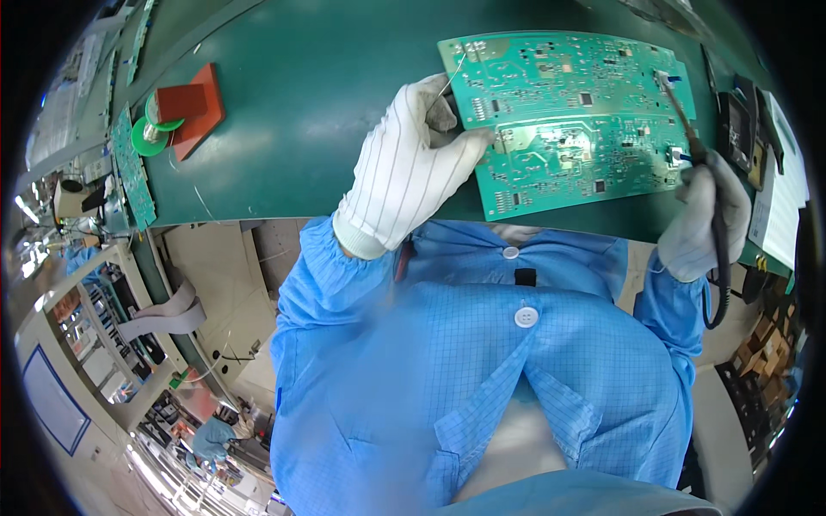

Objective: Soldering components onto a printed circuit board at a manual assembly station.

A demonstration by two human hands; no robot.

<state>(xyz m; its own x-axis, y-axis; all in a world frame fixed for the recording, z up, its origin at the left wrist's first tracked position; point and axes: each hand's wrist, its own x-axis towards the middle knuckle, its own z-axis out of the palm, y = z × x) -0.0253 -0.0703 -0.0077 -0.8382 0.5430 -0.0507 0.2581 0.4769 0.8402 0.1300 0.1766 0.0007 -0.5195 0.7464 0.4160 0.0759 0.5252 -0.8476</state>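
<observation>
A green circuit board panel (564, 129) with two similar halves lies at the table's near edge. My left hand (415, 159), in a white striped glove, grips its left edge, the thumb at the seam and the other fingers curled. A thin silvery wire (457, 70) runs from those fingers to the panel's upper left corner. My right hand (707, 211), also gloved, is closed round a soldering iron (695, 142) with a dark cable. Its tip points up and left to a white connector (662, 78) at the upper right; whether it touches is unclear. A second connector (675, 156) sits below.
On the green table (301, 112), a green spool (153, 133) stands against a reddish-brown block stand (202, 107). More circuit boards (133, 172) line the left side. Dark holders (740, 129) and white paper (779, 189) lie at the right, near the iron's cable.
</observation>
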